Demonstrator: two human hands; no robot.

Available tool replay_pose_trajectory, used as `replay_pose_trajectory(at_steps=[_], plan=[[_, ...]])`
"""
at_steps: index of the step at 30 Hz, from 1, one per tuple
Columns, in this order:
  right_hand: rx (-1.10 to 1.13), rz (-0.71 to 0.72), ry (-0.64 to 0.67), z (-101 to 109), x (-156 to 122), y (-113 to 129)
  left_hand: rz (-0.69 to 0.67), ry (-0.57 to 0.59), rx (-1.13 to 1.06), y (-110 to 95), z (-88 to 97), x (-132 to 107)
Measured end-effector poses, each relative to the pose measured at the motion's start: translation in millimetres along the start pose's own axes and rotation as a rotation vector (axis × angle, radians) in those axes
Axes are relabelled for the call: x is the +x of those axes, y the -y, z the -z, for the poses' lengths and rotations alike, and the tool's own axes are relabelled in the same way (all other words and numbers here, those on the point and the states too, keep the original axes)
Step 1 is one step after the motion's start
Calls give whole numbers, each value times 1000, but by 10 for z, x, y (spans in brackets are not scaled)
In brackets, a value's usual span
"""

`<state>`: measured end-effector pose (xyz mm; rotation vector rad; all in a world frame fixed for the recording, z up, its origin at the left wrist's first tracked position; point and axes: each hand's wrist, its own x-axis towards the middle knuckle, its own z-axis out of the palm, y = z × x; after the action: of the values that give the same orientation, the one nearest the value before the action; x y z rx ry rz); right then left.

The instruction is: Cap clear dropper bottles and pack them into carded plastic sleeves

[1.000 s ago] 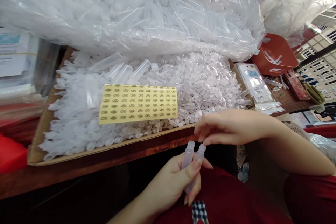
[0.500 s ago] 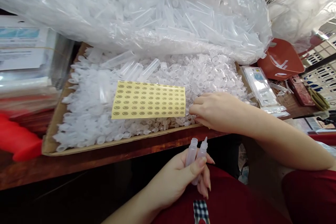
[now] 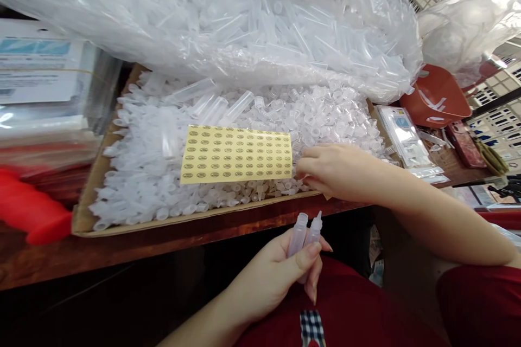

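My left hand (image 3: 280,274) is closed around two small translucent plastic bottles (image 3: 304,231), held upright below the table edge; one has a pointed dropper tip on it, the other an open neck. My right hand (image 3: 340,171) rests on the pile of small clear plastic parts (image 3: 325,114) at the front right of a shallow cardboard tray (image 3: 87,211). Its fingers are curled and pinched together among the parts; what they hold I cannot make out. A yellow sticker sheet (image 3: 236,153) lies on the pile just left of that hand.
A big clear bag of plastic tubes (image 3: 228,16) lies behind the tray. An orange-red basket (image 3: 435,95) and packets (image 3: 401,133) sit to the right, a red object (image 3: 28,211) and a box (image 3: 36,68) to the left. The wooden table edge (image 3: 171,241) runs in front.
My right hand left the bottles in my left hand and reached forward onto the pile of small parts in the tray. The left hand stays closed on the two bottles.
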<state>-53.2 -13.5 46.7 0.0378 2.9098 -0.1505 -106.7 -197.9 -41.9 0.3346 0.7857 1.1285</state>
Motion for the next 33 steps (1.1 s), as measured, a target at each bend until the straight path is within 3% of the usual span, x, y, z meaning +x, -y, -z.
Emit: replay_pose_trajectory(at_steps=[4,7,9,14,33], plan=[[499,-161,-183,4,-139,-4,-25,-19,74,-23,-14,15],[1072,-246,-139,-83,-280,80,-53,-31,154,-33,-34,37],[1282,-283,-121,-168,-365,151,-65,-37,204,-31,-48,46],[1266,-392,-217,-307,-516,236,-55,-79,281,-3,-73,50],[1208,-453,-121,-451,-648,264,-14,-183,563,44,-153,110]])
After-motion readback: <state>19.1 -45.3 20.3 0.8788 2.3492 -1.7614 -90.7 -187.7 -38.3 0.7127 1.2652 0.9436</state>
